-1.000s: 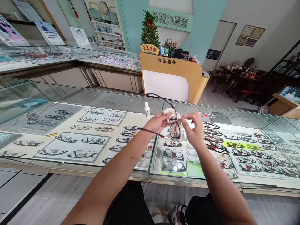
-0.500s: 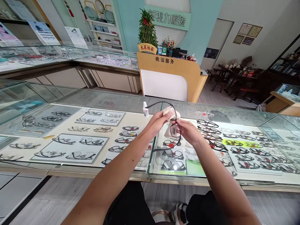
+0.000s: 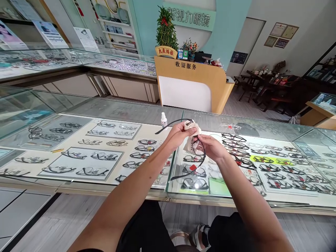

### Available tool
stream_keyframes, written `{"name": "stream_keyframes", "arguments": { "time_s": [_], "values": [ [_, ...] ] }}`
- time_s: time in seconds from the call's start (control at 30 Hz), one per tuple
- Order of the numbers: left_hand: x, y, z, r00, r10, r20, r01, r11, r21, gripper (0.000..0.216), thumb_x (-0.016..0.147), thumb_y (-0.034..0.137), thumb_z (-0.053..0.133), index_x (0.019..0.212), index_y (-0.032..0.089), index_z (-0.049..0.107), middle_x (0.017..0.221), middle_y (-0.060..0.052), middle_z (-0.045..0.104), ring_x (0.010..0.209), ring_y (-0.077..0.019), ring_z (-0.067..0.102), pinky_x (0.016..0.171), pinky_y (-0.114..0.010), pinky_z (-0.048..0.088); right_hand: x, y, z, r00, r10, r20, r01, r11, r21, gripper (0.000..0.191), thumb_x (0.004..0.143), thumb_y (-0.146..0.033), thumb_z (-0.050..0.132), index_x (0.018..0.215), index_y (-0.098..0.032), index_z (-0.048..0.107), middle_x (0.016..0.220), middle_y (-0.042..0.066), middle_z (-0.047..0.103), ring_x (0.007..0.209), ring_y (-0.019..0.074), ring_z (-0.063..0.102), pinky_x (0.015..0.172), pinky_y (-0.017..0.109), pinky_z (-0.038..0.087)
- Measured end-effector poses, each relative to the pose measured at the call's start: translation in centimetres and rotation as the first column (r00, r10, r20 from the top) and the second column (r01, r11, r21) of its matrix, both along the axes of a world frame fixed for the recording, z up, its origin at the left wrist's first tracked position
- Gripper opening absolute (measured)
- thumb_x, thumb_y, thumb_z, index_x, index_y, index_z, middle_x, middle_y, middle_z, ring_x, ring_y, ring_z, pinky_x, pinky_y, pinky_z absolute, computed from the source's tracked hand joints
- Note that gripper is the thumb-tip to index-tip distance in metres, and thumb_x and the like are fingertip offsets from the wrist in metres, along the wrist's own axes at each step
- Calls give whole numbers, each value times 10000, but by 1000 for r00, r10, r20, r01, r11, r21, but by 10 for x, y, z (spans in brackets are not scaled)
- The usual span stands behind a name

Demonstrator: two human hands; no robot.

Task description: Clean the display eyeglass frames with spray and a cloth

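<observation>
Above the glass counter, a pair of black-framed eyeglasses point(image 3: 204, 157) is held between my two hands, its temples stretching out to the left. My left hand point(image 3: 181, 133) pinches a pale cloth point(image 3: 192, 126) around the farther lens, which the cloth covers. With thumb and fingertips, my right hand point(image 3: 210, 144) grips the frame near the bridge. The nearer lens shows below the fingers. Just left of the cloth, a small white spray bottle point(image 3: 164, 121) stands on the counter, behind one temple.
The glass display counter point(image 3: 105, 187) runs across in front of me, with many eyeglasses inside on trays. A wooden cashier desk point(image 3: 217, 84) bearing a plant point(image 3: 167, 31) stands beyond it. Another display case point(image 3: 118, 70) lies at the back left.
The eyeglasses have tilted in my hands: the far temple reaches further left and the near temple hangs lower. The cloth is bunched differently over the far lens.
</observation>
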State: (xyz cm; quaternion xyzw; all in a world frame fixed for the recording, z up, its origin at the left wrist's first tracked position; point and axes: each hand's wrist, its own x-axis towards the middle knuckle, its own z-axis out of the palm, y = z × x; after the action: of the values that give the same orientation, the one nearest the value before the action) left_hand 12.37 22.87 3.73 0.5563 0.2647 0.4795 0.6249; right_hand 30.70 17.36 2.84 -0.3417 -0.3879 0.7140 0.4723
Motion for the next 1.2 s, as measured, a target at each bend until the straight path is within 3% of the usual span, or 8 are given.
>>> {"name": "stream_keyframes", "arguments": {
  "time_s": [0.17, 0.37, 0.47, 0.67, 0.8, 0.93, 1.07, 1.2],
  "values": [
    [-3, 3, -1, 999, 53, 9, -53, 999, -2, 488, 792, 615, 875, 818, 162, 696, 753, -2, 624, 713, -135, 552, 712, -290, 445, 1, 0, 0, 1000, 1, 10, -1, 999, 40, 357, 738, -482, 976, 849, -171, 838, 803, 27, 687, 720, 131, 556, 676, 269, 444],
    [-14, 1, 12, 994, -103, -25, 103, 995, -6, 363, 785, 462, 888, 885, 164, 706, 842, -22, 646, 799, -157, 581, 783, -304, 471, 7, 3, 4, 999, -30, -30, 31, 999, 34, 368, 735, -493, 978, 797, -169, 814, 848, 46, 716, 721, 124, 558, 646, 252, 440],
    [-16, 0, 15, 988, -125, -96, 129, 991, 34, 368, 772, 429, 904, 927, 161, 704, 863, -20, 663, 800, -146, 587, 782, -288, 463, 7, 3, 4, 998, -44, -36, 45, 999, 11, 382, 720, -487, 988, 798, -157, 812, 827, 41, 706, 701, 113, 551, 635, 248, 438],
    [-5, -1, 9, 986, -12, -164, 23, 998, 60, 535, 654, 515, 961, 944, 167, 678, 916, -25, 704, 834, -165, 617, 784, -291, 477, 3, 0, 5, 999, -42, -17, 41, 999, -11, 408, 678, -486, 1009, 798, -145, 821, 792, 25, 682, 708, 113, 552, 660, 250, 450],
    [-1, 0, 2, 974, 143, -177, -112, 979, 172, 543, 780, 679, 839, 871, 182, 644, 799, 6, 637, 754, -147, 546, 722, -287, 426, 2, -1, 4, 1000, -22, -1, 22, 999, 29, 389, 716, -486, 986, 812, -147, 823, 795, 25, 677, 715, 118, 554, 682, 262, 456],
    [-5, 5, -1, 984, 115, -137, -87, 977, 194, 580, 851, 748, 747, 798, 188, 604, 726, 19, 551, 692, -134, 479, 686, -291, 393, 4, 1, 2, 999, -50, -6, 50, 996, 67, 356, 735, -473, 974, 809, -160, 820, 800, 28, 689, 693, 117, 558, 665, 268, 447],
    [-11, 6, 3, 995, -37, -89, 47, 993, 107, 533, 766, 648, 875, 867, 179, 643, 794, 3, 611, 745, -145, 543, 736, -292, 445, 8, 3, 2, 996, -85, 1, 85, 995, 53, 344, 736, -469, 968, 805, -167, 817, 810, 37, 714, 680, 120, 571, 651, 272, 450],
    [-8, 0, 7, 989, -41, -139, 53, 995, 81, 494, 689, 476, 961, 975, 169, 699, 943, -41, 719, 866, -176, 632, 829, -308, 496, 7, 3, 2, 996, -89, 6, 89, 995, 42, 345, 709, -457, 983, 795, -168, 817, 828, 37, 727, 693, 118, 569, 645, 263, 447]
  ]
}}
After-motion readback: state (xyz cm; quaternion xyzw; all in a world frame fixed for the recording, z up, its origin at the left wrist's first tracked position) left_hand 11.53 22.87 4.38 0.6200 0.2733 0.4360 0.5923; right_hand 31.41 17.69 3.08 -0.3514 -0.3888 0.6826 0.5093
